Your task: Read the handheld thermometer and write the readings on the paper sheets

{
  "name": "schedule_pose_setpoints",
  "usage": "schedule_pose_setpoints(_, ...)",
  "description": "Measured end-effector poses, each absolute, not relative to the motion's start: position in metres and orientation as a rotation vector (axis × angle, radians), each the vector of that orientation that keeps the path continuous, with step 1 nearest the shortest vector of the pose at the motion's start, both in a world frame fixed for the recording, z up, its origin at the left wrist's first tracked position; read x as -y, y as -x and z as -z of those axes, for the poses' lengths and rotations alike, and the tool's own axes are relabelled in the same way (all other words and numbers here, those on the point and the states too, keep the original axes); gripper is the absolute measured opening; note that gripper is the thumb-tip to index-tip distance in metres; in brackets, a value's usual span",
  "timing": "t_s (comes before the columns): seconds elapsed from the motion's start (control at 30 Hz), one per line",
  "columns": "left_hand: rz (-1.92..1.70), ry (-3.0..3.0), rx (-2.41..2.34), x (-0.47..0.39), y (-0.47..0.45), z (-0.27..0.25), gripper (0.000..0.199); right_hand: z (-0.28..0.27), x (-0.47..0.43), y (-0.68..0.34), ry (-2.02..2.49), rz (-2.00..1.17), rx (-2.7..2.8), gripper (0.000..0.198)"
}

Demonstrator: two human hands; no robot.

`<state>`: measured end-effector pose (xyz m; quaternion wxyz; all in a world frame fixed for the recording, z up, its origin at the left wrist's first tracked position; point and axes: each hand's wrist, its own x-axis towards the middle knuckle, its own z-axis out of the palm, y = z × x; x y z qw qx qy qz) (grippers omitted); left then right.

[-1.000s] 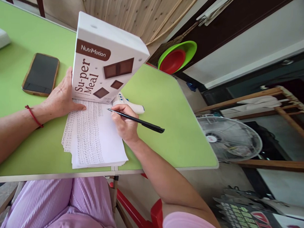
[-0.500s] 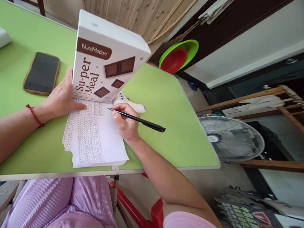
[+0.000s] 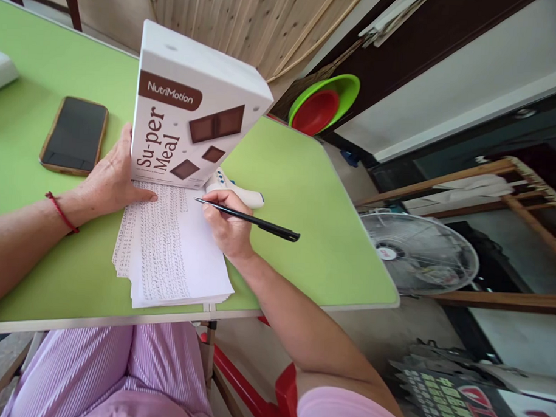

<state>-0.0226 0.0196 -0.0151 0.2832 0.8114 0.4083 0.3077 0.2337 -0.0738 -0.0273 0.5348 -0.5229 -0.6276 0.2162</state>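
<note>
A white NutriMotion box (image 3: 190, 123) stands upright at the top end of a stack of paper (image 3: 203, 260). My left hand (image 3: 110, 172) holds the box by its left edge; the thumb stretches over the paper and the other fingers are partly hidden by the box. Rows of small handwriting fill the left part of the top sheet, while its right part is blank. In my right hand (image 3: 229, 222) is a black pen (image 3: 268, 227), pinched near its tip, which is at or just above the sheet. A white thermometer-like device (image 3: 248, 196) lies behind this hand, partly covered.
The green table (image 3: 313, 240) carries a phone (image 3: 75, 134) on the left and a white object (image 3: 1, 70) at the far left edge. Beyond the table are green and red basins (image 3: 346, 92), a fan (image 3: 422, 256) and a wooden frame (image 3: 438, 177). A red stool (image 3: 248, 390) is below.
The whole view has shifted slightly. Both hands, the box and the pen keep nearly the same positions on the table.
</note>
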Motion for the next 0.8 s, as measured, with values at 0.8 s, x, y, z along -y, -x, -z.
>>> schedule_pose_setpoints(0.8, -0.824, -2.197, -1.13, -0.0148, 0.0195, 0.0097, 0.118, 0.0273, 0.0745, -0.2325, 1.217, -0.545, 1.501, 0.01)
